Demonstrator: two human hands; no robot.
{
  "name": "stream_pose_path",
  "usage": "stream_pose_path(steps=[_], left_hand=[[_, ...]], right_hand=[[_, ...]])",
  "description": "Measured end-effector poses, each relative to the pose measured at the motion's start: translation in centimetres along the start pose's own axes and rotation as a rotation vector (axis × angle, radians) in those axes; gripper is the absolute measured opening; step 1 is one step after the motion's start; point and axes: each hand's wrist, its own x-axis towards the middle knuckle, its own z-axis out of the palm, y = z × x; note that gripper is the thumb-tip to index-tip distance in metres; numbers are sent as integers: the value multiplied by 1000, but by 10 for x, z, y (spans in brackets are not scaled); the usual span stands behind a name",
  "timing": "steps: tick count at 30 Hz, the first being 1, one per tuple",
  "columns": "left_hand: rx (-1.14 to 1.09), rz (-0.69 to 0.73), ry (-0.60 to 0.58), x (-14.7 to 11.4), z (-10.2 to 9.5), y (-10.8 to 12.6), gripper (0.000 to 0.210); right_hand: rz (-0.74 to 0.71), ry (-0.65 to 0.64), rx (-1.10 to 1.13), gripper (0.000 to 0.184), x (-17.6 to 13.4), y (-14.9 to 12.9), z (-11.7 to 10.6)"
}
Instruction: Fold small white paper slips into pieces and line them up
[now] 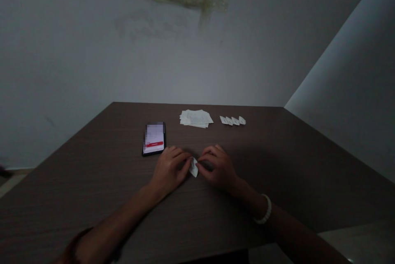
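Between my two hands, just above the brown table (123, 190), is a small piece of folded white paper (194, 168). My left hand (173, 166) pinches its left side between thumb and forefinger. From the other side, my right hand (217, 167) grips the paper's right edge with thumb and forefinger closed. Faint print shows on the paper, too small to read. A white beaded bracelet (266, 210) circles my right wrist.
A phone (154, 138) with a lit screen lies left of my hands. Toward the back is a loose stack of printed paper sheets (195, 118). Several small folded papers (233, 121) overlap in a row to its right. A wall (197, 62) stands behind the table.
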Motion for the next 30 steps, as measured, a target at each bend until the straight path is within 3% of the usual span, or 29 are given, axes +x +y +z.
stream_pose_path(steps=[6, 11, 30], left_hand=[[85, -104, 67, 1, 0, -5, 18], [115, -138, 96, 2, -1, -3, 20], [145, -164, 2, 3, -6, -4, 31]], right_hand=[[-228, -125, -114, 17, 1, -4, -7], [-356, -222, -300, 8, 1, -6, -7], [-392, -167, -405, 14, 3, -11, -9]])
